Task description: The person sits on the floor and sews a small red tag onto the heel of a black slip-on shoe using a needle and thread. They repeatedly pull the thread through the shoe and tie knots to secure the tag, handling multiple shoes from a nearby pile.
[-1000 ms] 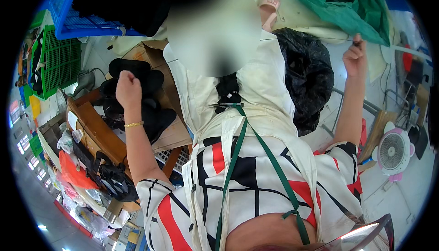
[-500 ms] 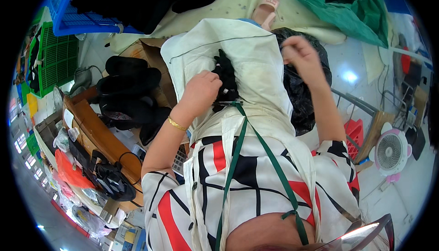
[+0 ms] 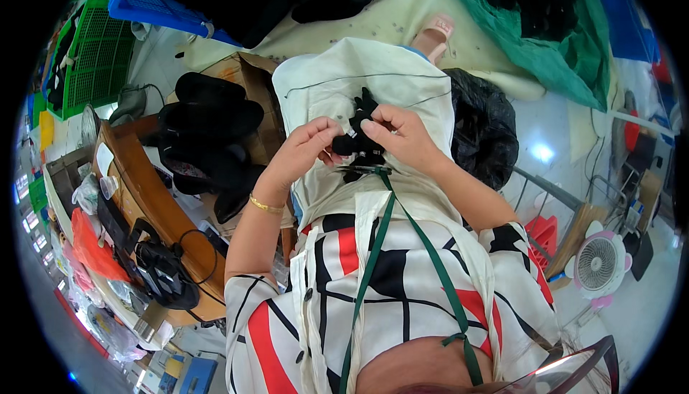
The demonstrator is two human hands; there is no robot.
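Over my lap, both hands are at a small bundle of black fabric pieces with pale marks. My left hand (image 3: 313, 146) is closed, with thumb and fingers pinched at the left edge of a small black fabric piece (image 3: 347, 144). My right hand (image 3: 403, 137) grips that piece from the right, thumb on top. More black fabric (image 3: 365, 107) sticks out beyond the fingers on the cream apron (image 3: 410, 103). A dark metal tool (image 3: 364, 170), perhaps thread snips, hangs from a green cord (image 3: 423, 241) just below my hands.
Black shoes (image 3: 208, 125) are piled at my left by a cardboard box (image 3: 258, 78) and a wooden table (image 3: 136, 200). A blue crate (image 3: 172, 18) and a green sack (image 3: 585, 57) hold black items ahead. At right are a black bag (image 3: 491, 128) and a fan (image 3: 600, 259).
My right hand has come down from the raised right side to the black fabric. My left hand has shifted slightly down, and both hands now meet at the piece.
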